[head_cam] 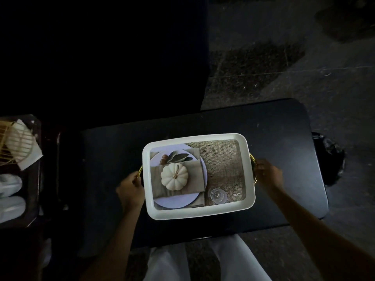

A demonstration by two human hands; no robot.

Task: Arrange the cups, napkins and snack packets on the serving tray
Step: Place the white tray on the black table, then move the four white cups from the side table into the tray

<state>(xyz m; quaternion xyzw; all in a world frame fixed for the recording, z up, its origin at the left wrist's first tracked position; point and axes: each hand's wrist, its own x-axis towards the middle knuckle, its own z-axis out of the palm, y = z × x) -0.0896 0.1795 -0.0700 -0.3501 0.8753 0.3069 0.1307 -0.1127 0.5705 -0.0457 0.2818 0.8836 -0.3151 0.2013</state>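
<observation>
A white serving tray with gold handles lies on a small black table. Its floor carries a printed picture of a pumpkin, plate, cloth and glass; nothing real lies in it. My left hand grips the left gold handle. My right hand holds the right gold handle. White napkins sit in a gold wire holder at the far left. Pale items lie below them, too dim to identify. No cups are clearly visible.
A dark side table or shelf at the left edge carries the napkin holder and pale items. A black bag hangs past the table's right end. Grey stone floor lies beyond. My white-trousered legs are under the table's near edge.
</observation>
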